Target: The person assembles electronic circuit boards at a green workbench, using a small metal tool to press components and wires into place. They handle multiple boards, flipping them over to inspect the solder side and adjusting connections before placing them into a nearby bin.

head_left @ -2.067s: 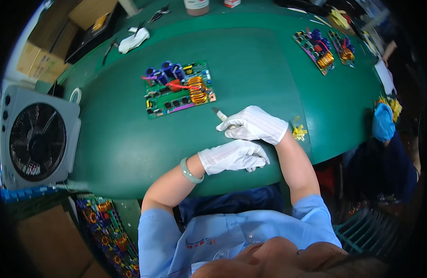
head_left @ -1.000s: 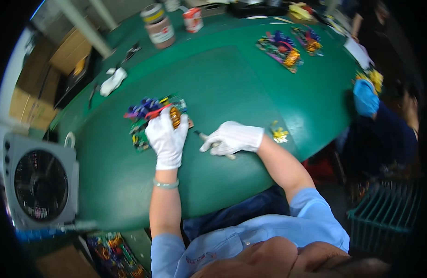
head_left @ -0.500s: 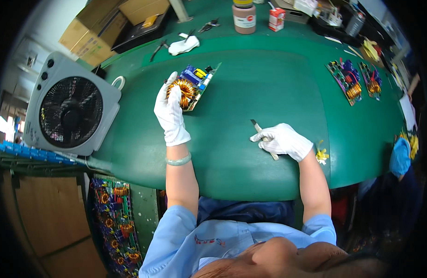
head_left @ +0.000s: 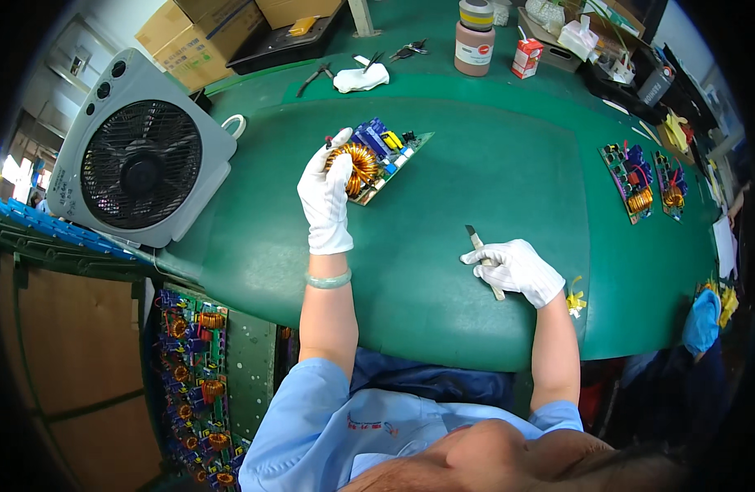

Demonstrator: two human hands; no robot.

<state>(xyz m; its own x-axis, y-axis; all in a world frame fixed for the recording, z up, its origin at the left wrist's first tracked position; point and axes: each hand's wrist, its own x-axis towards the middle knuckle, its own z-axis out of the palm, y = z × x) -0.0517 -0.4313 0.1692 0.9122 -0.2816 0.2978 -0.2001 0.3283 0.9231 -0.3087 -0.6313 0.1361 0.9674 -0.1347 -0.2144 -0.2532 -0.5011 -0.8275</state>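
Note:
My left hand (head_left: 326, 197), in a white glove, is closed on the near left end of a circuit board (head_left: 383, 157). The board is tilted above the green mat and carries a large copper-wound ring coil (head_left: 357, 168), blue parts and yellow parts. My gloved right hand (head_left: 521, 271) is closed round a utility knife (head_left: 486, 261) with a pale handle. Its dark blade points away from me and up to the left, apart from the board. Beside my right wrist lies a small heap of yellow scraps (head_left: 575, 302).
A grey fan (head_left: 144, 164) stands at the left. At the back are pliers (head_left: 316, 78), a white cloth (head_left: 361, 78), a jar (head_left: 474, 45) and a drink carton (head_left: 527, 57). Two circuit boards (head_left: 629, 184) lie at right. Below the table's left edge several boards (head_left: 199, 385) are stacked.
The whole view has shifted, so the table and its things sit further right and mostly lower. Both hands keep their holds on the board and the knife.

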